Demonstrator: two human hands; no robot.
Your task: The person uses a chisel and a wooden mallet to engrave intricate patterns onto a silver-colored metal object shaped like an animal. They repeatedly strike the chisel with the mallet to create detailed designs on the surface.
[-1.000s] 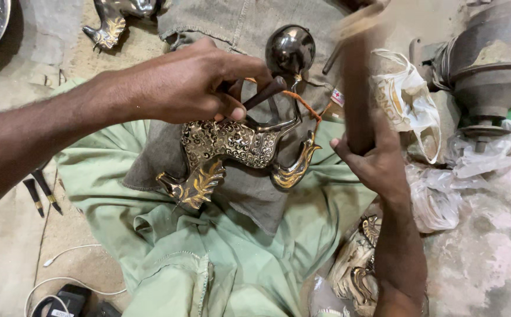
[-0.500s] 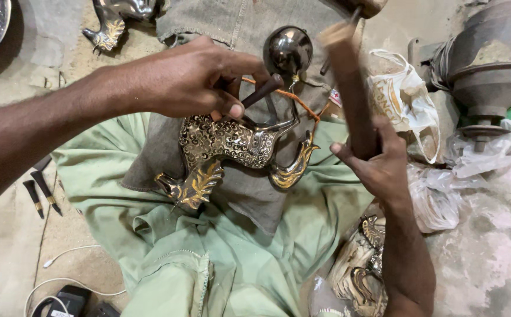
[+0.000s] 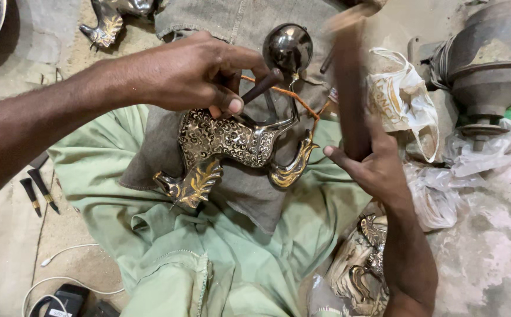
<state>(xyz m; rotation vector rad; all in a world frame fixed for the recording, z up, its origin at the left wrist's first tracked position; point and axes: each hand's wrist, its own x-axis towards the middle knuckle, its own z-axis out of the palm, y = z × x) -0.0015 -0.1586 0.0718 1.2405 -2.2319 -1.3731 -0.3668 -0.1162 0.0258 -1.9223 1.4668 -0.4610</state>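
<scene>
I'm pinching a dark chisel-like rod (image 3: pixel 260 88) in my left hand (image 3: pixel 191 73), fingers closed tight round it w/ the thumb pressing from below — it's slanting down toward the ornate metal piece (image 3: pixel 232 144), though my fingers are hiding where its tip lands. My right hand (image 3: pixel 373 167) is wrapping a brown wooden stick (image 3: pixel 349 82), fingers curled shut on its lower end, the upper part blurring — I'd guess it's swinging as a mallet toward the rod. The metal piece, a brass-and-silver ornament w/ engraved scrollwork and leaf-shaped feet, is lying on a grey cloth pad (image 3: pixel 249 191) spread over my green-trousered lap (image 3: pixel 208 258), probably so it's cushioned and isn't sliding. A dark polished ball (image 3: pixel 288 47) is sitting just beyond it, w/ an orange cord (image 3: pixel 290 100) running past. Small dark tools (image 3: pixel 38 191) are lying on the floor at left — near but apart; plastic bags (image 3: pixel 408 100) and a grey metal vessel (image 3: pixel 490 64) are sitting at right.
</scene>
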